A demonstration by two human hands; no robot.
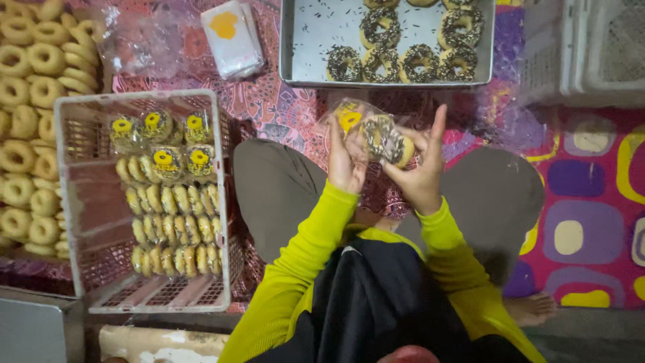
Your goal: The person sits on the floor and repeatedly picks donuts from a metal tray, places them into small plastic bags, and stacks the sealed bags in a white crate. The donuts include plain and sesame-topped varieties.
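My left hand (345, 161) and my right hand (422, 168) are raised together over my lap. Between them they hold a sprinkle-covered doughnut (383, 138) that sits partly inside a clear plastic bag (349, 115) with a yellow label. The left hand grips the bag's edge; the right hand's fingers pinch the doughnut. Beyond the hands lies a metal tray (316, 40) carrying several more chocolate-sprinkled doughnuts (420, 62).
A white plastic crate (74, 202) at my left holds rows of bagged doughnuts (171, 222). Plain doughnuts (30, 121) are piled at the far left. A stack of empty bags (232, 37) lies on the patterned mat (591, 202). White crates (591, 47) stand at the top right.
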